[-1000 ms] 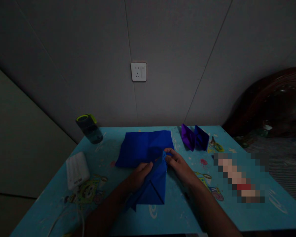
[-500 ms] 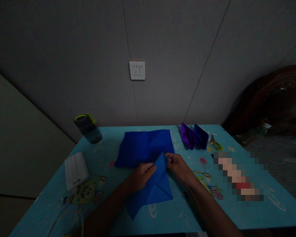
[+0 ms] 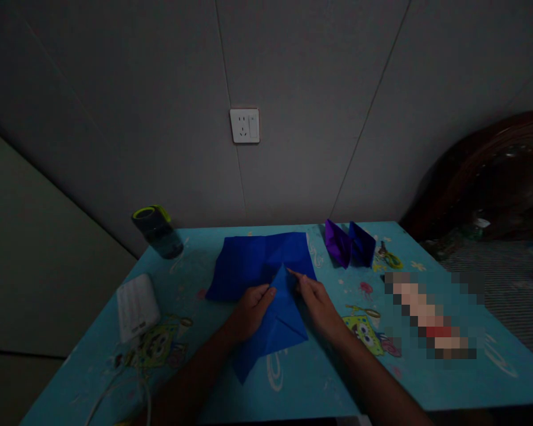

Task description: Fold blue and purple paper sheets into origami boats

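A partly folded blue paper [image 3: 279, 324] lies on the light blue cartoon-print table [image 3: 320, 384], its point aimed away from me. My left hand [image 3: 251, 307] pinches its left edge near the tip, fingers closed on the paper. Pressing the right edge beside the tip, my right hand [image 3: 315, 296] has its fingers together on the paper. Behind them a larger creased blue sheet [image 3: 253, 260] lies flat.
Two folded paper boats, purple [image 3: 336, 244] and blue [image 3: 362, 244], stand at the back right. A dark bottle with a green lid [image 3: 155, 231] is at the back left, a white power bank [image 3: 135, 305] with a cable on the left. Dark wooden furniture [image 3: 493, 183] stands at the right.
The folded paper has been turned and flattened, its tip now pointing away. Both hands slid up toward that tip.
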